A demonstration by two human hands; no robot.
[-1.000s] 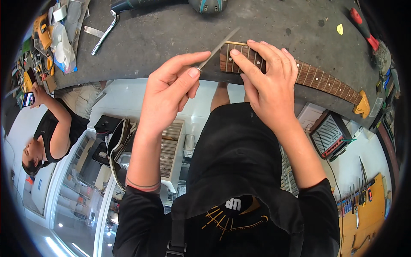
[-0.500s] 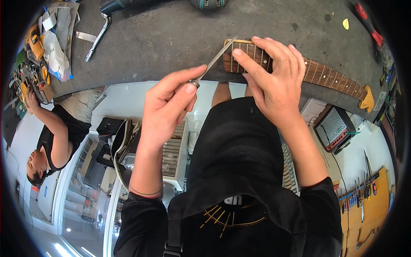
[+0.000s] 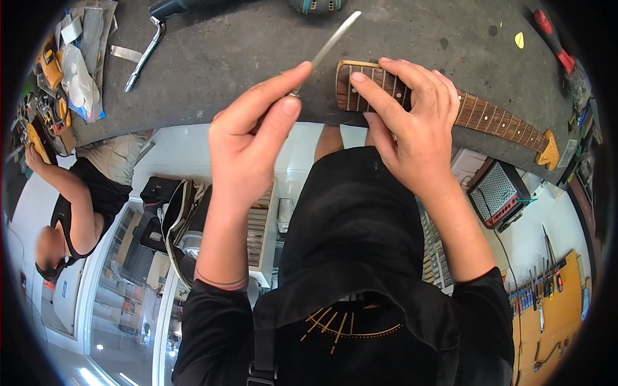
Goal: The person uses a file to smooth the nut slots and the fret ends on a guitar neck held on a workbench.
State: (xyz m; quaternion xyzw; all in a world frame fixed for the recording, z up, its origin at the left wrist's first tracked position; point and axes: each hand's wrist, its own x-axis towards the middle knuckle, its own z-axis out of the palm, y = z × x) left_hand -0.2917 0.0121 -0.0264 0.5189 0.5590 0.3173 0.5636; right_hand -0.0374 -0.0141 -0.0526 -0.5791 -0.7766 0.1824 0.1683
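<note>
Metal caught my eye first: a slender, silvery, file-like tool, pinched between the thumb and forefinger of the left hand, the other fingers curled in below. Its blade slanted forward and to the right of that hand, apart from the wood; the handle was mostly lost in the grip.

Off to the left hand's right, under the right hand, lay a long guitar neck of dark brown wood with metal frets and pale round dots. The right hand was spread over it, forefinger on the board near the blunt end, thumb by the near edge, holding no tool. The pale yellow wooden headstock reached out beyond that hand's right side, by the edge of the scuffed, dark grey bench top.

I judged the step in hand to be fine filing around the blunt end, with the blade lifted off at that instant. Another stroke would have called for setting the blade lightly at a steady angle, the right hand pinning the neck, fingertips out of its path.
</note>
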